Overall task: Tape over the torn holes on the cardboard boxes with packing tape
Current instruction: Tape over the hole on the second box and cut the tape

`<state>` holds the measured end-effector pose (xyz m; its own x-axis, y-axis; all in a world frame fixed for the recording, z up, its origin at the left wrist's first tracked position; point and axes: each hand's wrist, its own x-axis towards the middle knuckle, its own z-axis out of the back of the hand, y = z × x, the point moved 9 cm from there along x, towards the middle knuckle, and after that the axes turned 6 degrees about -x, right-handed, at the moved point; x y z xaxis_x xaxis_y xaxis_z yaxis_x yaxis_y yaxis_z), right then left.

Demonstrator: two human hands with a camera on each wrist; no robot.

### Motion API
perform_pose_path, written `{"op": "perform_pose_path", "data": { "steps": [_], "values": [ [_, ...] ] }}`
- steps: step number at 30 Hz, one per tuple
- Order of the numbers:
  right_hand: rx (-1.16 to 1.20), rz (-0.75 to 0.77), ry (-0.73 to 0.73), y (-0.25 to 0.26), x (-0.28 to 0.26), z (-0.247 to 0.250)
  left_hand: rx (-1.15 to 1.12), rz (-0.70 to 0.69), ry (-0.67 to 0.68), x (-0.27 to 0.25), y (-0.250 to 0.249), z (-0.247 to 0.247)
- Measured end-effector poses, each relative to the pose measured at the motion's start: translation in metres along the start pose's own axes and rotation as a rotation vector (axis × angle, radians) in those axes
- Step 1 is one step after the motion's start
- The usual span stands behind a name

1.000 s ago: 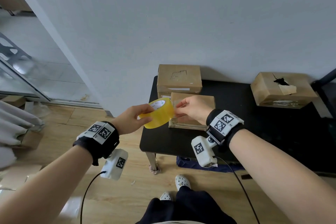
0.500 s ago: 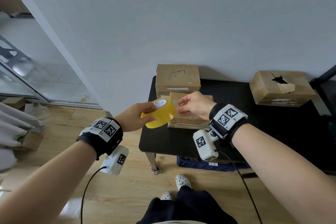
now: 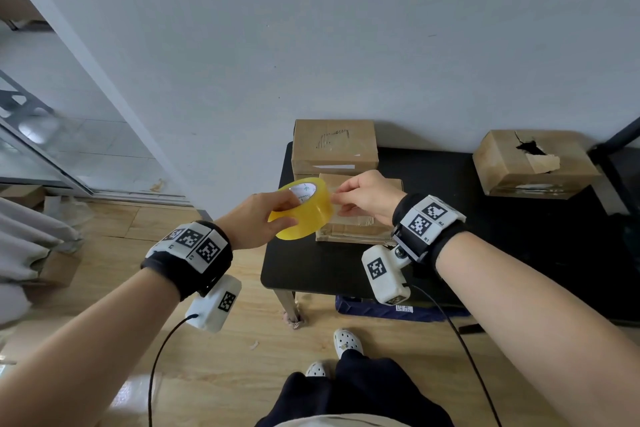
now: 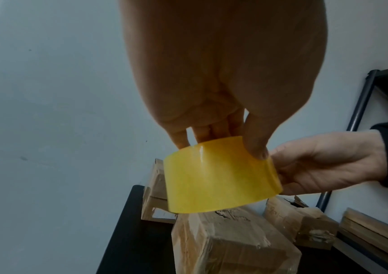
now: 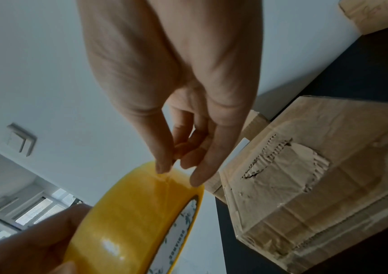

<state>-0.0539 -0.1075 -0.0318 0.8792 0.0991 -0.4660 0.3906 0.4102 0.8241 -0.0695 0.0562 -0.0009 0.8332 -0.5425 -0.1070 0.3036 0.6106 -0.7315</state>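
My left hand (image 3: pixel 277 215) grips a yellow roll of packing tape (image 3: pixel 306 210) in the air above the left end of a black table (image 3: pixel 311 270). My right hand (image 3: pixel 341 199) pinches at the tape's free end on the roll's rim (image 5: pixel 165 176). Under the hands sits a cardboard box (image 5: pixel 317 185) with a torn patch (image 5: pixel 286 163) on its top. Behind it stands a second box (image 3: pixel 334 146). A third box (image 3: pixel 533 163) with an open torn hole (image 3: pixel 530 147) rests at the table's far right. The roll (image 4: pixel 221 178) hides part of the near box.
A grey wall rises right behind the table. A dark metal shelf frame (image 4: pixel 361 103) stands at the right. Wooden floor lies to the left and in front, with my feet in white shoes (image 3: pixel 346 343) near the table leg (image 3: pixel 287 302).
Both hands with the roll have lifted slightly and drifted a little left. The right fingers stay pinched at the roll's edge.
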Motion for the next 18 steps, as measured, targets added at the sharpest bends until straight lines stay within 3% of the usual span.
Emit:
{"op": "perform_pose_path", "data": {
  "steps": [9,15,18],
  "values": [
    [-0.013,0.115,-0.172,0.0,0.003,0.022,0.006,0.22,0.033,0.013,0.021,-0.01],
    [0.096,0.095,-0.248,-0.012,0.004,0.038,-0.114,0.256,0.032,0.02,0.015,-0.01],
    [0.126,0.054,-0.27,-0.023,0.005,0.044,-0.213,0.215,0.119,0.019,0.009,-0.01]
  ]
}}
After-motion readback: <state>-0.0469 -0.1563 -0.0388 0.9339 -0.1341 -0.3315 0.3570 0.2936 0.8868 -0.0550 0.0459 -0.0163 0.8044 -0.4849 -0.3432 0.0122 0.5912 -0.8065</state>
